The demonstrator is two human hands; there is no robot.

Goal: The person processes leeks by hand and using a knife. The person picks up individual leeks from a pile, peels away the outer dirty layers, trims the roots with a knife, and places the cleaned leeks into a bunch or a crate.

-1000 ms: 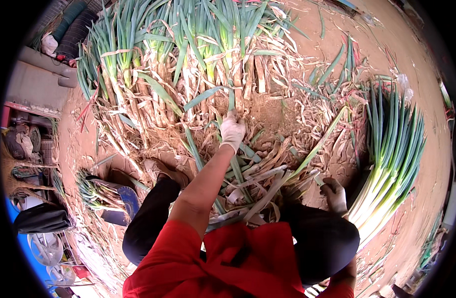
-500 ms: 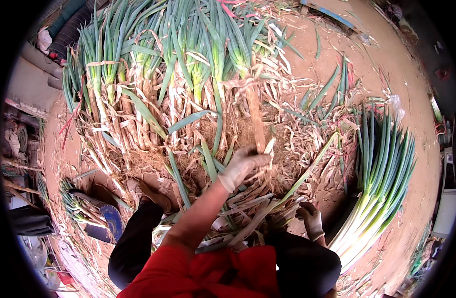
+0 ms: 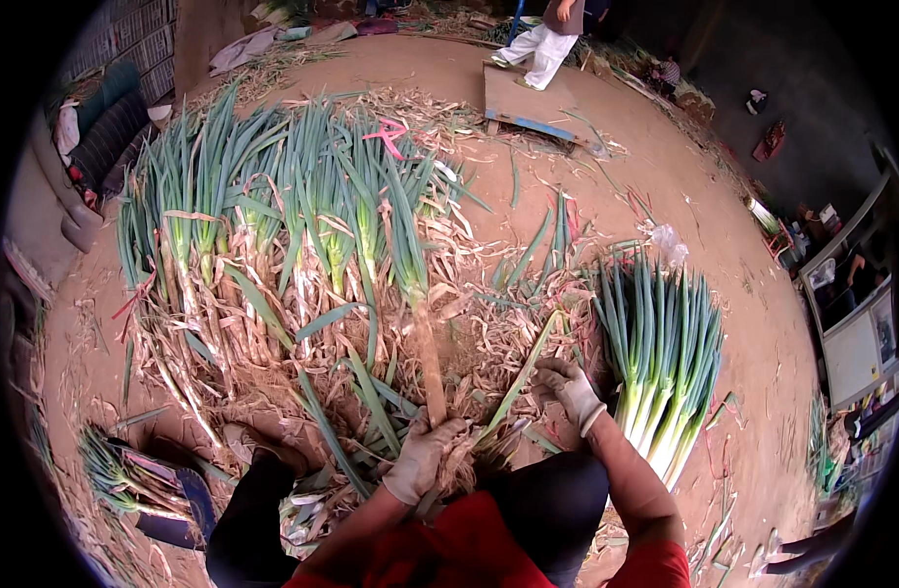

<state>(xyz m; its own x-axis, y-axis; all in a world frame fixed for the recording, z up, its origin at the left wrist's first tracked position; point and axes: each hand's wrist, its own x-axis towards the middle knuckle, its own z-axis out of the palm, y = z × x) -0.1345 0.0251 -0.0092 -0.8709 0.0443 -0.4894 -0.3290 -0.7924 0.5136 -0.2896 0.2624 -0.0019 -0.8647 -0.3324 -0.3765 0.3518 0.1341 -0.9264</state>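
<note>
In my gloved left hand (image 3: 425, 463) is a long green onion (image 3: 429, 358), gripped near its root end. Its brown, dry-skinned stalk points away from me, and its green leaves overlap the pile beyond. My gloved right hand (image 3: 570, 392) is raised to the right of it, fingers loosely bent and apart, with nothing seen in them. To its right lies a bunch of cleaned green onions (image 3: 662, 353) with white stalks toward me. A wide pile of untrimmed green onions (image 3: 263, 235) spreads ahead on the left, roots toward me.
Dry peeled husks (image 3: 469, 323) and loose leaves cover the ground around my legs. A smaller heap of onions (image 3: 136, 480) lies at the lower left beside a blue-edged item (image 3: 196, 505). Farther off, a person in white trousers (image 3: 542, 54) is by a low wooden platform (image 3: 533, 98).
My left hand has drawn the green onion closer to my body. The right hand has risen from beside my knee and moved forward. The view has tilted up and turned right.
</note>
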